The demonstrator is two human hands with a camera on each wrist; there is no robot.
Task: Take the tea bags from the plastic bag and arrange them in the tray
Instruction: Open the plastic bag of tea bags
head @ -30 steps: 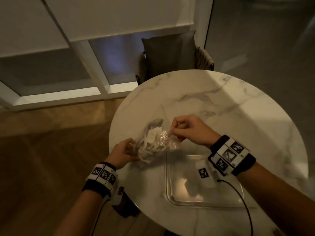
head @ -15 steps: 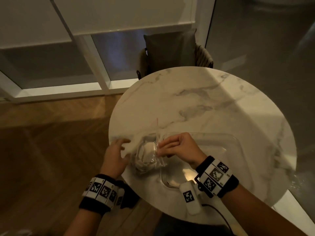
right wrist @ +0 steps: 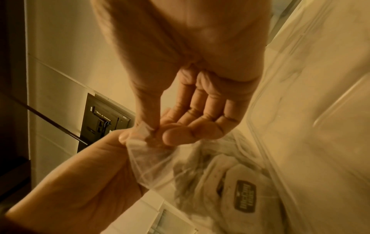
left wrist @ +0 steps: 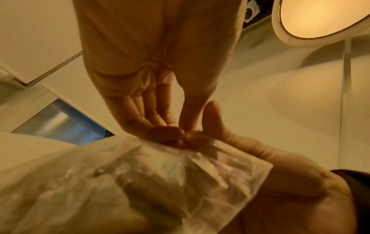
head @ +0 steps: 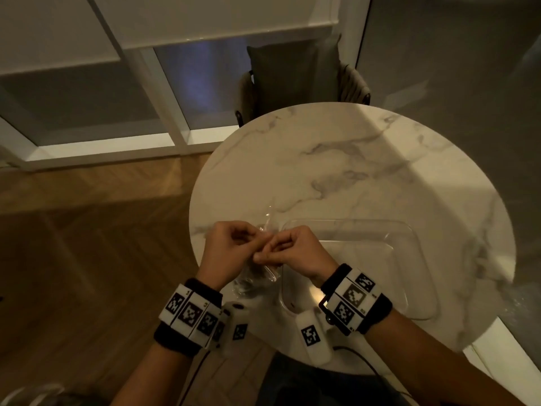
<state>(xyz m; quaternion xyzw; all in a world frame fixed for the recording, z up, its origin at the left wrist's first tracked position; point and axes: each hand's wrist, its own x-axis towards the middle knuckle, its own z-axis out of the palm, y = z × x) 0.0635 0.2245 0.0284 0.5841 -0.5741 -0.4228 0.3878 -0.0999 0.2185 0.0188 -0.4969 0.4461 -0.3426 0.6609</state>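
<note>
Two hands, left hand (head: pixel 227 253) and right hand (head: pixel 295 253), pinch my flimsy, slippery plastic bag (right wrist: pixel 180 166) at its mouth; tea bags (right wrist: pixel 230 182) light, soft.

Both forearms reach forward; the left hand (head: pixel 227 253) and right hand (head: pixel 295 253) meet knuckle to knuckle, fingers (left wrist: pixel 170 131) curled (each pinching the plastic bag's (right wrist: pixel 160 163) rim).

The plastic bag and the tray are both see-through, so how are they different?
The plastic bag is soft and crinkled; the tray is stiff and smooth. The bag holds tea bags; the tray looks empty. The left hand and right hand pinch the bag; the tray lies untouched on the table. Both are clear.
</note>
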